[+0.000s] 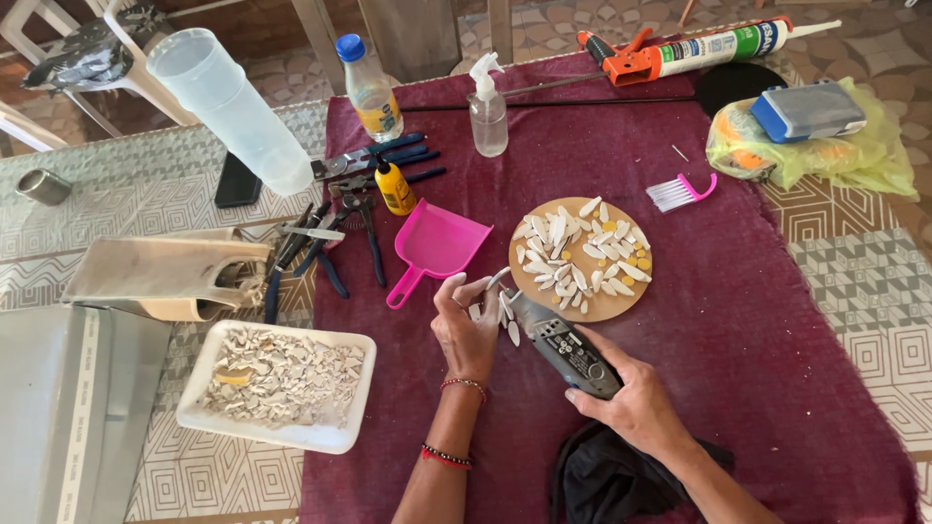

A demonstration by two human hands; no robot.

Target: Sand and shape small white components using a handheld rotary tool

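My left hand [466, 325] pinches a small white shell piece [496, 281] between its fingertips, just left of a round wooden board [621, 303]. My right hand [636, 403] grips a grey hand-held rotary tool [563, 344] whose tip points up at that piece. The board carries several white petal-shaped shell pieces [573, 247] and a few small yellow bits. Two or three loose white pieces [512, 325] lie on the maroon cloth [777, 311] between my hands.
A pink dustpan [432, 247] lies left of the board, and a white tray of shell fragments [282, 383] sits lower left. Pliers and cutters [330, 238], a glue bottle [393, 186], a spray bottle [488, 109], a caulk gun [699, 49] and a pink brush [682, 191] lie behind.
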